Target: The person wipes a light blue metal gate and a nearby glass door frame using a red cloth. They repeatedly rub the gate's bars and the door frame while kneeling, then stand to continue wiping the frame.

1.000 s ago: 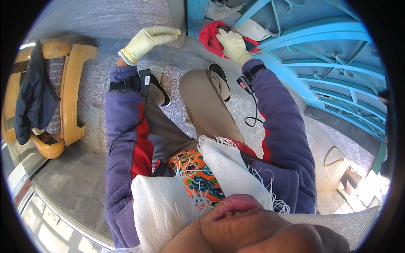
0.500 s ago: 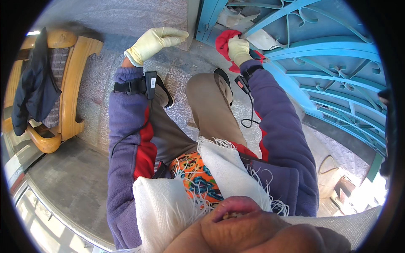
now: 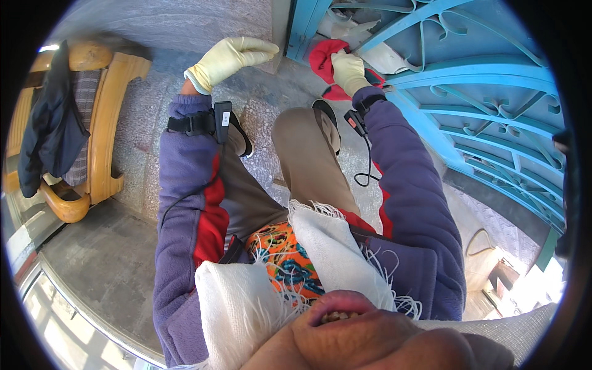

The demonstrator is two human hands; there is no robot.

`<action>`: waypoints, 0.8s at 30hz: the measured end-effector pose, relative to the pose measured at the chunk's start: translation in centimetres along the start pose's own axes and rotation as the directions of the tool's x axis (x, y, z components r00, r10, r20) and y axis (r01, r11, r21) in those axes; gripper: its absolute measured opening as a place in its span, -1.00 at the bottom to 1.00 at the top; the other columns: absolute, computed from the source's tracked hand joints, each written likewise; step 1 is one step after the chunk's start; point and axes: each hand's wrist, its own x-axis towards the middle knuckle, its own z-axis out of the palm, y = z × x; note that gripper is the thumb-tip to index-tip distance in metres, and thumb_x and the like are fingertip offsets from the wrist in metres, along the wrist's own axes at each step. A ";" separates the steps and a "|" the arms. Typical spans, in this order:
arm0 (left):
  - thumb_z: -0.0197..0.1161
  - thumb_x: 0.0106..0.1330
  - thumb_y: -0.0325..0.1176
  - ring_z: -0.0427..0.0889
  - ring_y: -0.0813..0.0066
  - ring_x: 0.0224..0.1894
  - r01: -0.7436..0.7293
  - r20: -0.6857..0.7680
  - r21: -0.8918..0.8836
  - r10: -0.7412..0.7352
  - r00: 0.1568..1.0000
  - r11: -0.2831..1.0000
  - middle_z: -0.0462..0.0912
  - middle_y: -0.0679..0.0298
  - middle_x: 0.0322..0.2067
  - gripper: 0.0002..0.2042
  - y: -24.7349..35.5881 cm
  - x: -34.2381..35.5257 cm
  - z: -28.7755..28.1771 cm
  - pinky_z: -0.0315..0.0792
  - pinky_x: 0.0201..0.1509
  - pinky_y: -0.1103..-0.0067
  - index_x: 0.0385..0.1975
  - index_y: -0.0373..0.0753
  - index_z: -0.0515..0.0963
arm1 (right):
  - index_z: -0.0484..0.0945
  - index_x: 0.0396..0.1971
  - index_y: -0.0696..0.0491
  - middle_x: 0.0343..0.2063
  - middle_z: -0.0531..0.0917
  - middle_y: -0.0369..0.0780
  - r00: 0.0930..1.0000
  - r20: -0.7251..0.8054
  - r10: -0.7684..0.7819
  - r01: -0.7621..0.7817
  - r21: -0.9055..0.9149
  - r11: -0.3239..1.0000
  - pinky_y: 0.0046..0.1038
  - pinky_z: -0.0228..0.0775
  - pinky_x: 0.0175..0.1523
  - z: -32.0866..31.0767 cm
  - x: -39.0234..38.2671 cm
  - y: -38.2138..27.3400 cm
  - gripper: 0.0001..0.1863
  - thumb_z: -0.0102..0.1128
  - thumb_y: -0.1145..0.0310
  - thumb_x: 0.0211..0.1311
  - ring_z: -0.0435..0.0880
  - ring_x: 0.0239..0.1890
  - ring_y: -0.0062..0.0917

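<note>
My right hand (image 3: 349, 71), in a pale yellow glove, is closed on a red cloth (image 3: 322, 58). Folds of the cloth hang out on both sides of the fist, and a dark patch shows in them. Hand and cloth are at the left part of a blue metal door (image 3: 475, 66) with curled scrollwork; whether the cloth touches it I cannot tell. My left hand (image 3: 228, 60), gloved alike, is held up before me near the wall's edge. Its fingers stretch out to the right, with nothing in them.
To the left stands a yellow wooden bench (image 3: 105, 135) with a dark jacket (image 3: 52, 117) draped over it. A grey wall (image 3: 179, 24) rises ahead, left of the door. Speckled stone floor (image 3: 139, 148) lies around my feet. A pale bag (image 3: 481, 259) stands at the lower right.
The red cloth has shifted slightly up and left with my right hand, and its lower fold has spread out. My left hand has moved slightly right, its fingers still stretched.
</note>
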 end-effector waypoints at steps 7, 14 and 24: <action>0.20 0.39 -0.37 0.60 0.45 0.09 -0.029 0.032 0.014 0.029 0.999 0.999 0.69 0.20 0.00 -0.67 0.0 -0.2 -0.4 0.42 0.24 0.54 0.11 -0.28 0.59 | 0.59 -0.05 0.00 -0.14 0.68 -0.21 0.979 -0.095 -0.181 0.192 0.126 0.973 -0.19 0.53 -0.14 -1.8 -12.6 3.0 -0.61 0.17 0.51 0.05 0.69 -0.20 -0.23; 0.24 0.34 -0.44 0.66 0.47 -0.06 -0.087 -0.319 -0.177 0.026 0.948 0.980 0.73 0.21 -0.11 -0.74 -2.2 1.0 -1.1 0.48 0.12 0.57 -0.01 -0.34 0.64 | 0.57 0.10 -0.08 0.09 0.63 -0.22 0.933 -0.329 0.145 -0.089 0.180 0.980 -0.28 0.52 0.02 -4.2 -23.9 11.6 -0.37 0.12 0.56 -0.12 0.68 -0.05 -0.24; 0.29 0.32 -0.50 0.65 0.59 -0.16 -0.314 -0.641 -0.078 0.194 0.742 0.946 0.73 0.26 -0.18 -0.78 0.4 1.9 1.5 0.52 -0.05 0.65 -0.07 -0.36 0.65 | 0.57 -0.01 0.26 -0.17 0.71 -0.13 0.324 0.447 0.834 -0.240 0.891 -0.384 -0.29 0.56 0.03 6.8 -28.7 19.4 -0.44 0.44 0.58 -0.15 0.71 -0.15 -0.29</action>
